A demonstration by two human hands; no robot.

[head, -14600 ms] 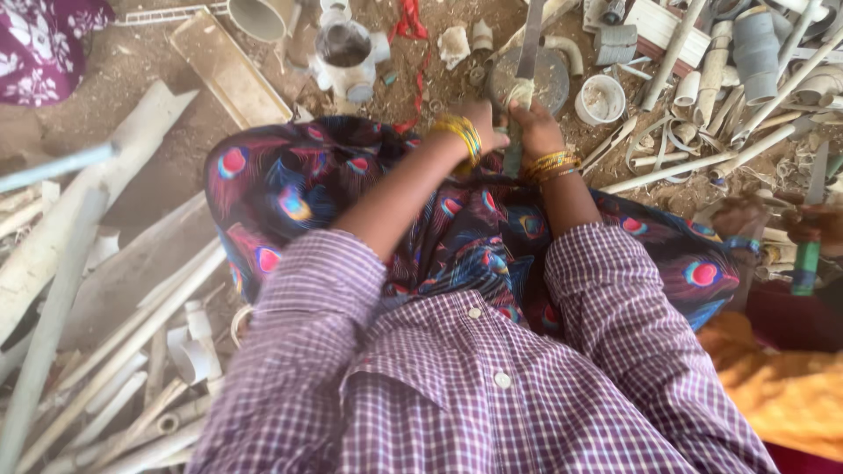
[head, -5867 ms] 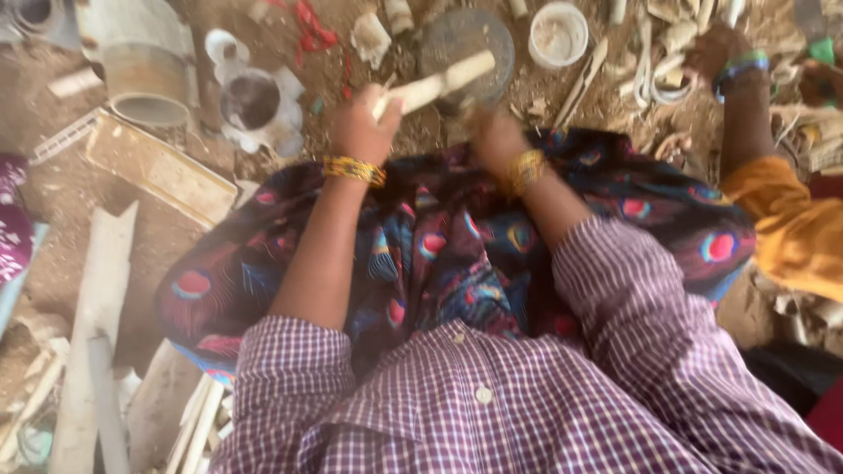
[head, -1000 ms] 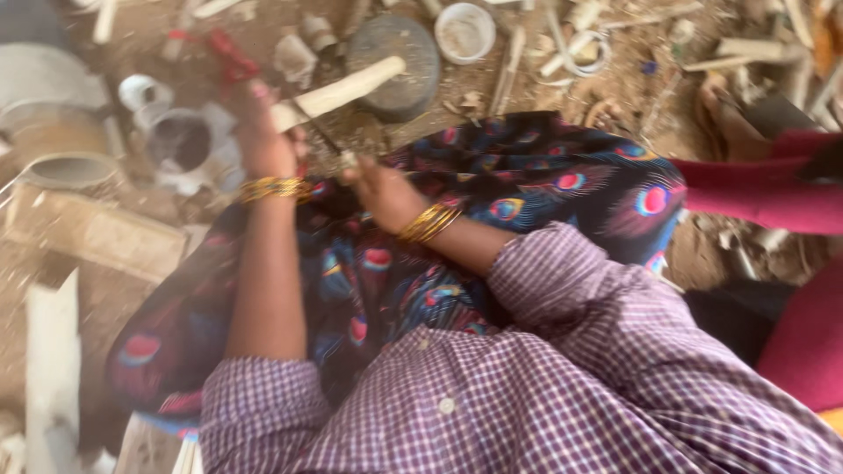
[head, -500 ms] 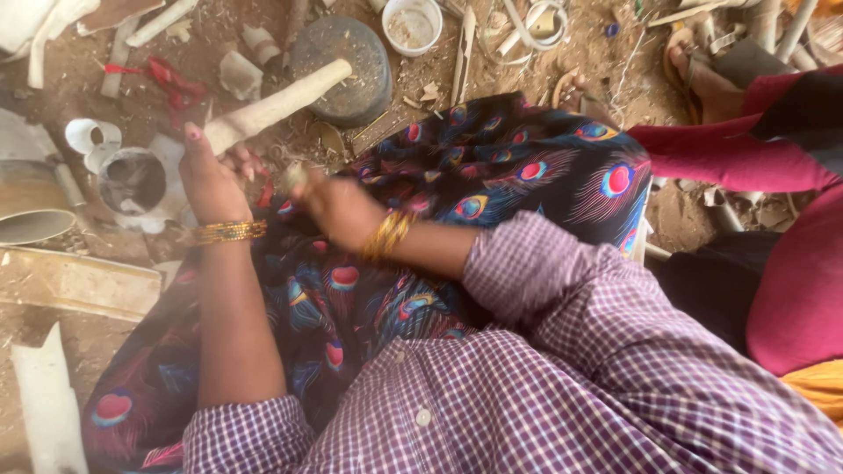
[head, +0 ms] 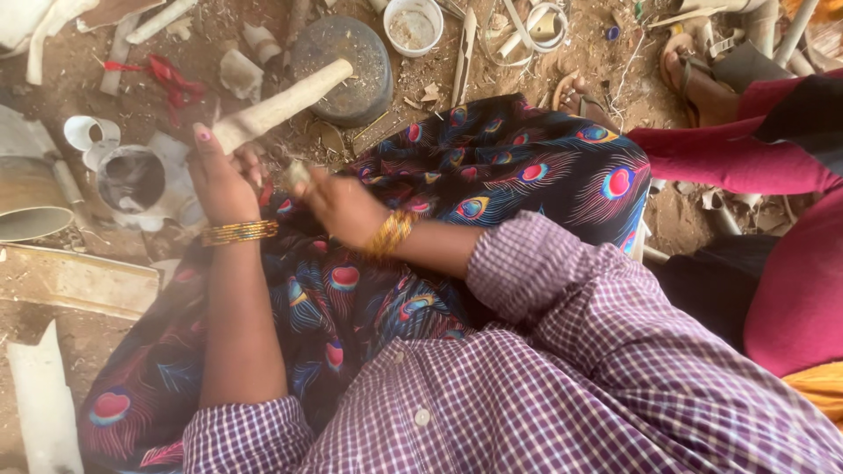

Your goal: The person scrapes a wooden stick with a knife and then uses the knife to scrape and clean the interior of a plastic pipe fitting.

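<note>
The left hand (head: 219, 180) is clenched round the near end of a pale pipe piece (head: 281, 104) slanting toward a dark round block (head: 356, 53), while the right hand (head: 338, 204) grips a small scrap (head: 294, 173) beside it, seemingly trimming; steady hold needed.

Pale pipe piece (head: 281, 105) matt, dusty plastic; bangles (head: 239, 232) glossy metal; skirt (head: 492, 175) smooth printed cloth.

The left hand (head: 221, 180) hides the pale pipe piece's (head: 279, 105) near end; the right hand's (head: 338, 204) small object seems blurred.
</note>
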